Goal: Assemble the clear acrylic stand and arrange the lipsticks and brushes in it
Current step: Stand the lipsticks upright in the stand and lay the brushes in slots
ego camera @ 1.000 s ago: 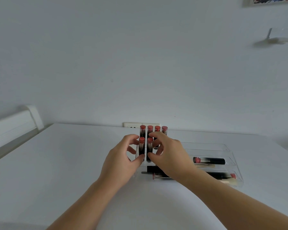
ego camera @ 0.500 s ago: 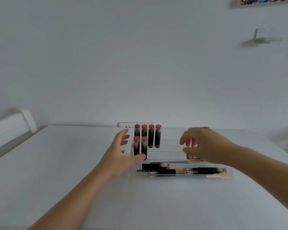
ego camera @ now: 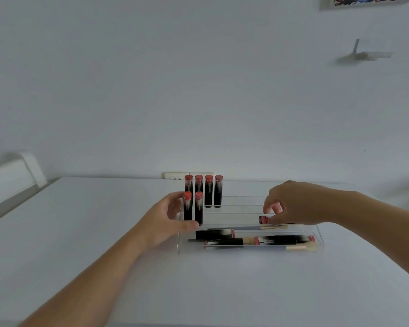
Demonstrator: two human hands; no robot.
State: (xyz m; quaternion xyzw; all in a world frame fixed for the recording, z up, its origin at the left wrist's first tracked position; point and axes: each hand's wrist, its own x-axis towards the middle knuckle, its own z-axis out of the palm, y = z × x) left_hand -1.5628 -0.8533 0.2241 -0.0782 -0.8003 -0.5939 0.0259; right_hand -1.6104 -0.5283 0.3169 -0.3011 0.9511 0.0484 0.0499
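A white table (ego camera: 80,232) fills the lower view, running back to a pale wall (ego camera: 198,90) where one socket plate (ego camera: 175,177) sits at the table's far edge. The table lies bare to the left of the stand and in front of it, and a strip stays open on the right as well.

One clear stand (ego camera: 320,244) sits at the middle of the table, stepped in tiers, its left wall near the left hand (ego camera: 162,223).

Six lipsticks stand upright at the stand's left end: four in the back row (ego camera: 208,193) and two in the row ahead (ego camera: 193,208). The right part of those tiers is empty. In the front trays lie at least three more lipsticks (ego camera: 214,233) on their sides, along with brushes (ego camera: 300,248); I count two pale brush heads, though overlap makes the count unsure.

The left hand is spread open, thumb along the stand's front-left corner and fingers behind the two front tubes, gripping nothing clearly.

The right hand (ego camera: 291,204) is curled, fingertips pinching one lying lipstick (ego camera: 263,219) on a middle tier at the right.
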